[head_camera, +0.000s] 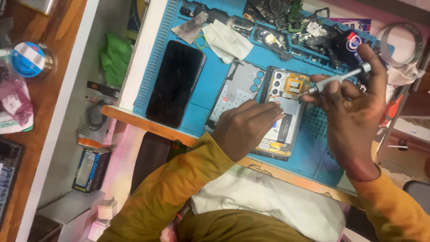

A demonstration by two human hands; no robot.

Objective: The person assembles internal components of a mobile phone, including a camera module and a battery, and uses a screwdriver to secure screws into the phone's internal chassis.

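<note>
Pressing down on the opened phone [282, 116] on the blue mat [215, 76], the left hand [244, 127] hides its middle, fingers flat and holding nothing. The right hand's [354, 112] grip is closed round a silver screwdriver [338, 79], tip at the phone's upper end. Tray compartments [286, 22] along the mat's far edge hold dark small parts, too jumbled to identify.

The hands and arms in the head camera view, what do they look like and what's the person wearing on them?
Both arms are covered by long mustard-yellow sleeves of soft, slightly textured fabric that reach the wrists. The left hand and the right hand are bare: no gloves. No rings, watch or wristbands show from this angle. The left sleeve bunches in folds; only the right sleeve's cuff end shows.
</note>
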